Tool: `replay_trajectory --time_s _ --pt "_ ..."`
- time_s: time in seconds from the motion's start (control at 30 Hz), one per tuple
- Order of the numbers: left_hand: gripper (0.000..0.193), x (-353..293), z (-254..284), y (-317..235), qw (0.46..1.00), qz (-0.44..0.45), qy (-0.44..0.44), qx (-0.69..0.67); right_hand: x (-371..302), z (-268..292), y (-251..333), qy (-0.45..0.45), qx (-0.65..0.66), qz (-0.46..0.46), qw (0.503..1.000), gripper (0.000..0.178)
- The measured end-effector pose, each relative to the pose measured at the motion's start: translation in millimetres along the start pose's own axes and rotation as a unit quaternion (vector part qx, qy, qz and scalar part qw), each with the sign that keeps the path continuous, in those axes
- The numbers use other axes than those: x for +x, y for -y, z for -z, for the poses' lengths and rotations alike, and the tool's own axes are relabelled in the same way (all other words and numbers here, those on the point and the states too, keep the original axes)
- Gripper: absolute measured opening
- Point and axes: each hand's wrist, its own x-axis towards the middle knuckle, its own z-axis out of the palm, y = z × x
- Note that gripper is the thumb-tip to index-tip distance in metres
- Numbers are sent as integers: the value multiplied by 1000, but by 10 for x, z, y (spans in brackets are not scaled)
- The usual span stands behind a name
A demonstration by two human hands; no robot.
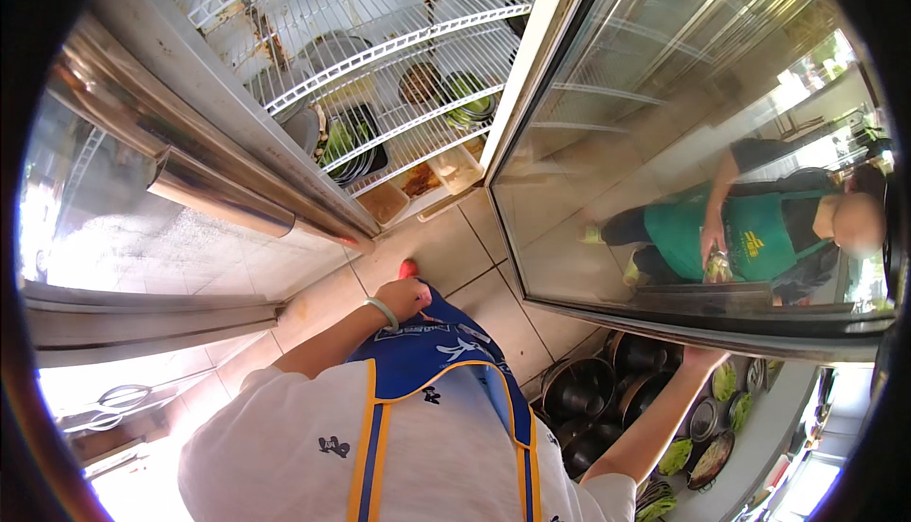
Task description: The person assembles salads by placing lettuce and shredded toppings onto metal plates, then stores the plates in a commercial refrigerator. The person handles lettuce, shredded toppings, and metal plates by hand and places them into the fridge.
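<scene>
A glass door (607, 199) of an upright fridge stands swung out on the right. At its lower frame is my right hand (704, 357), wrapped on the door edge, with the fingers mostly hidden behind it. My left hand (403, 300), a pale bracelet on its wrist, is in front of my blue apron (446, 342). Its fingers are curled closed, and what they hold, if anything, cannot be made out. Ahead, the fridge's white wire shelves (399, 47) carry a dark tray of green vegetables (346, 142), a bowl of greens (468, 100) and a round brown item (419, 83).
Another metal-framed glass door (171, 171) is on the left. Dark round pots (579, 387) stand low at right, beside plates of greens (676, 456). A person in a green apron (716, 233) shows in the glass, holding something small. Tiled floor (455, 247) lies below.
</scene>
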Motion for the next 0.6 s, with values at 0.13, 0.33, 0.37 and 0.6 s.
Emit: replay_trajectory --time_s 0.13,0.33,0.37,0.6 --pt "21 14 26 -44 995 -6 73 62 98 -58 -96 121 66 -4 990 63" --pt "28 136 175 -110 976 -78 139 147 -175 -186 -161 37 0 49 998 65" --pt "29 131 213 -107 976 -91 141 140 -236 -254 -192 32 -3 54 998 65" --pt "32 -80 584 112 962 -111 183 169 -799 -952 -355 -2 -8 48 999 60"
